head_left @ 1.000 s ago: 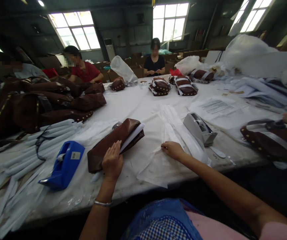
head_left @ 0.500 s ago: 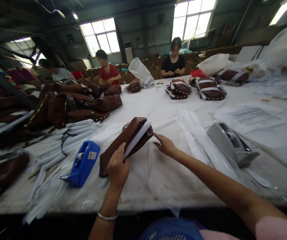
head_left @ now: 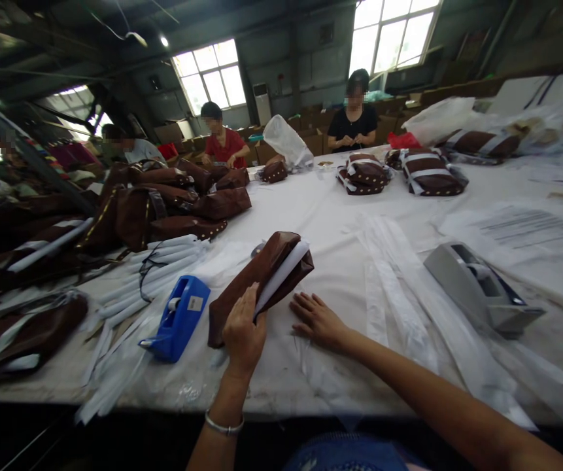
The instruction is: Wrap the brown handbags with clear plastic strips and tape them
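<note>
A folded brown leather bag (head_left: 246, 278) stands tilted on the table in front of me, with a white paper roll (head_left: 284, 275) lying along its fold. My left hand (head_left: 244, 327) grips the bag's near edge, its thumb side hidden against the leather. Just right of the bag, my right hand (head_left: 320, 320) lies open, fingers spread flat on clear plastic film over the white cloth. It is apart from the bag and holds nothing.
A blue tape dispenser (head_left: 180, 320) and several white rolls (head_left: 163, 268) are to the left, before a heap of brown bags (head_left: 129, 216). On the right stands a grey tape dispenser (head_left: 482, 288) beside white strips (head_left: 393, 288). Wrapped bags (head_left: 431, 173) and co-workers (head_left: 354, 124) are across the table.
My right hand has let go of the bag's far right corner and come down toward me onto the film. My left hand keeps its grip. The whole view has shifted slightly.
</note>
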Motion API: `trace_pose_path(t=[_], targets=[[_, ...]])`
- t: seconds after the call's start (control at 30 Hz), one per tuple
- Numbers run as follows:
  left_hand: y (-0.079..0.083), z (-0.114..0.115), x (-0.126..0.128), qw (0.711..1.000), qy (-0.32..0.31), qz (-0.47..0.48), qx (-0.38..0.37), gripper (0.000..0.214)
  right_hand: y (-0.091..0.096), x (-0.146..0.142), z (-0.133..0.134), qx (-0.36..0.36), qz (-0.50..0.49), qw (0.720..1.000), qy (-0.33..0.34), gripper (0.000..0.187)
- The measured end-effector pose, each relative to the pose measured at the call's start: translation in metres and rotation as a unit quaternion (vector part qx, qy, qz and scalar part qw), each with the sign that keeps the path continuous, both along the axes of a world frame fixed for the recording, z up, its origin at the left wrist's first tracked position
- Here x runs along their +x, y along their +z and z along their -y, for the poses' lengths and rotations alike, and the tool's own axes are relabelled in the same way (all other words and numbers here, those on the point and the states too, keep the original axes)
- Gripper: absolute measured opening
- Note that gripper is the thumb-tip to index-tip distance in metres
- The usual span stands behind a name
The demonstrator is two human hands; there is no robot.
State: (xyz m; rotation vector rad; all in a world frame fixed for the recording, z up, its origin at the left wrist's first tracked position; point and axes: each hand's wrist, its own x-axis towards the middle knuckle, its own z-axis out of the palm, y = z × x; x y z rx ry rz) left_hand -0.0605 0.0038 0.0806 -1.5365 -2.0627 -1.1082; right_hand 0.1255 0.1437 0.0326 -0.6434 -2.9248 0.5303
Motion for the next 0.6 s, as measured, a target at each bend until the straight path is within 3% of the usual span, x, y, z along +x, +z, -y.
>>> trace_pose_path(t=[0.13,0.27,0.37,0.5,0.6], targets=[[-0.007,0.001,0.01,0.999,-0.014,-0.047,0.01,0.06,0.0,0.003,-0.005,0.003,-0.019,0.999,0.034,0.071],[-0.024,0.009,0.02,0.994,-0.064,-0.084,0.013,0.064,0.005,0.013,0.004,-0.001,-0.133,0.991,0.02,0.043],[-0.04,0.02,0.025,0.988,-0.105,-0.116,0.015,0.062,0.022,0.044,0.022,-0.023,-0.19,0.981,-0.006,0.037],[-0.061,0.036,0.031,0.977,-0.151,-0.151,0.015,0.06,0.056,0.088,0.039,-0.055,-0.23,0.972,0.02,0.032],[-0.068,0.041,0.036,0.971,-0.175,-0.163,0.015,0.057,0.076,0.096,0.035,-0.041,-0.279,0.959,-0.012,0.022]])
